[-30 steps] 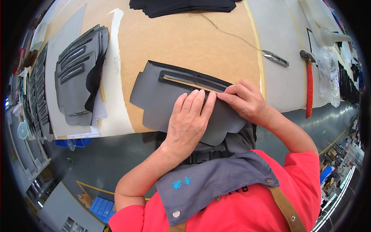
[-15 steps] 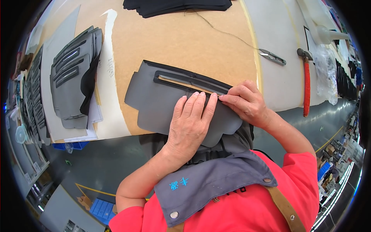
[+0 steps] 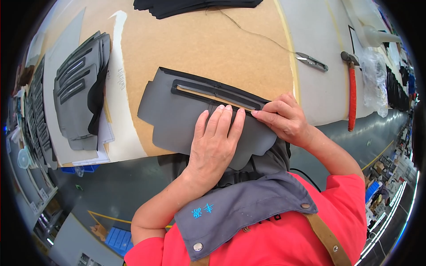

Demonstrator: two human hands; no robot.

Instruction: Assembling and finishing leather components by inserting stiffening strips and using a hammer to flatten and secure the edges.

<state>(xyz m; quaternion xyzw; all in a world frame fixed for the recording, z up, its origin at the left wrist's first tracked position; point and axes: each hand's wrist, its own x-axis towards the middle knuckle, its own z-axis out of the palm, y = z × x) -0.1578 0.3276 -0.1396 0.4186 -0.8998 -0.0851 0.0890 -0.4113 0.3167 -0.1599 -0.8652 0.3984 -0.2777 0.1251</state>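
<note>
Two hands are on one grey cut panel [image 3: 177, 119] that lies at the middle of the frame, on the near edge of the counter [image 3: 213, 44]. Our left hand [image 3: 215, 144] lies flat, fingers together and pressed down just below the long slot [image 3: 217, 94] in the panel. Our right hand [image 3: 286, 117] pinches the panel's right end, thumb and forefinger closed on the strip beside the slot.

Since a second ago the left hand has hardly moved; the panel has slid a little toward the lower left as our head shifted, and the right hand has kept its pinch at the same end. We judge the work to be in a pressing-down stage, not finished.

The panel's near edge overhangs the counter and is partly covered by our left hand. A stack of similar grey pieces [image 3: 80, 93] sits at the left, snips [image 3: 313, 62] and a red-handled hammer [image 3: 352, 88] at the upper right. What lies beneath the pinch may be a dark lining, but we cannot tell.
</note>
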